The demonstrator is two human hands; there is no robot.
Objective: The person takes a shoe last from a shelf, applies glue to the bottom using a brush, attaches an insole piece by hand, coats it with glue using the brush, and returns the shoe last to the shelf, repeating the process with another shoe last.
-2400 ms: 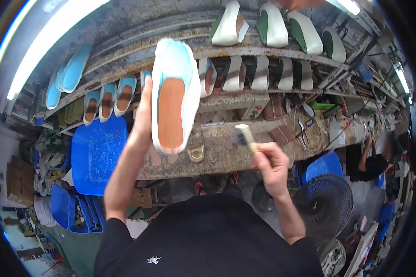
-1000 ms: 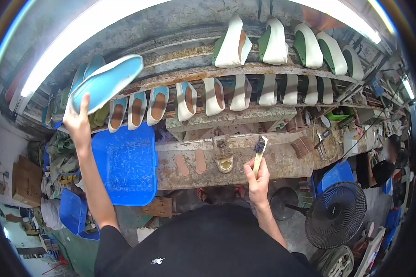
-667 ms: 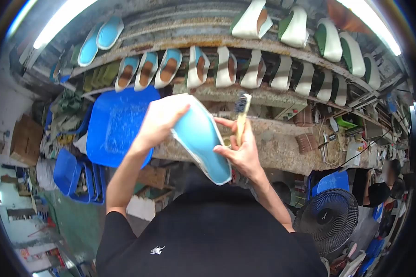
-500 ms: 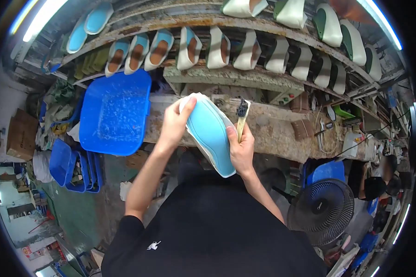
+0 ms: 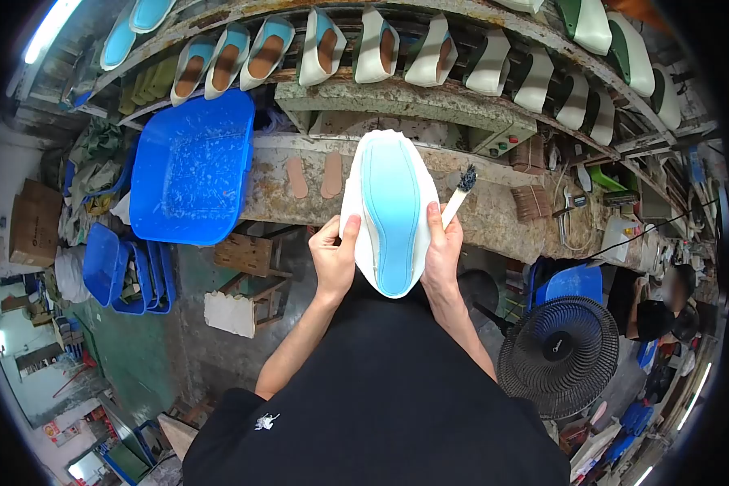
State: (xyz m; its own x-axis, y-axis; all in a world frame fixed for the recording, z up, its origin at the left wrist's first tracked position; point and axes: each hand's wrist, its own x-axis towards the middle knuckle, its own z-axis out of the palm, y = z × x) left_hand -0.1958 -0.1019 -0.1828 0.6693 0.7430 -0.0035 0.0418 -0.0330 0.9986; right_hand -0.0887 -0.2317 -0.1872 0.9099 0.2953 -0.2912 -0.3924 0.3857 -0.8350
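Note:
A white shoe upper [image 5: 351, 198] with a light-blue stitched sole piece [image 5: 391, 211] faces me, held nearly upright in front of my chest. My left hand [image 5: 334, 255] is closed on its left edge, thumb on the front. On the opposite edge, my right hand [image 5: 442, 251] grips the upper and also keeps a brush [image 5: 459, 194] with a pale handle and dark bristles, pointing up and to the right. Behind the upper, two brown insoles [image 5: 297, 178] lie on the worn workbench [image 5: 494, 212].
White shoes [image 5: 326, 50] line the rack above the bench. A blue tub [image 5: 190, 170] stands at left, with smaller blue bins [image 5: 105, 263] below. A black fan [image 5: 557, 347] is at lower right, near another person [image 5: 656, 312]. Pliers-like tools [image 5: 571, 206] lie on the bench.
The upper has turned from tilted to nearly upright and shifted right. My left hand has slid from its top to its lower left edge. The brush now leans right. The two insoles have come into sight.

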